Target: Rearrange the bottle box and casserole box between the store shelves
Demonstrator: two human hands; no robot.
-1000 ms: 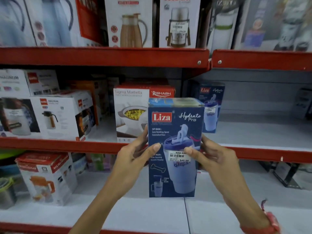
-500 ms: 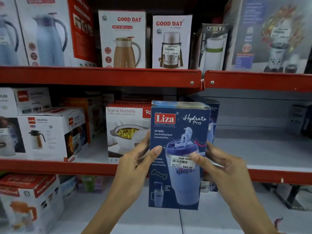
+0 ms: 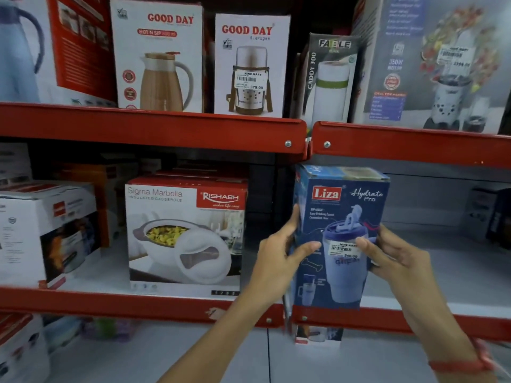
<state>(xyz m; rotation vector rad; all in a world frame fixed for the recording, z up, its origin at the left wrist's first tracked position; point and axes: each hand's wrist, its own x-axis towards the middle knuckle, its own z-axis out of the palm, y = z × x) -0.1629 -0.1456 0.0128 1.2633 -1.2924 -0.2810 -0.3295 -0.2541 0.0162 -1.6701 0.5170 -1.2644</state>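
A blue Liza bottle box (image 3: 338, 205) stands upright at the left end of the right-hand middle shelf (image 3: 456, 272), its base at the red front lip. My left hand (image 3: 279, 261) grips its left side with the thumb across the front. My right hand (image 3: 395, 258) holds its right side, thumb on the price sticker. The white and red Rishabh casserole box (image 3: 182, 233) stands on the left-hand middle shelf, just left of the bottle box and apart from it.
Flask and jug boxes (image 3: 157, 56) fill the top shelf above a red shelf edge (image 3: 154, 128). White appliance boxes (image 3: 47, 230) sit left of the casserole box. The right middle shelf has dark boxes (image 3: 497, 217) at its far end. Another small box (image 3: 318, 334) shows below.
Both hands have carried the bottle box up, right and forward, from in front of the shelves onto the right-hand middle shelf. The view has tilted upward.
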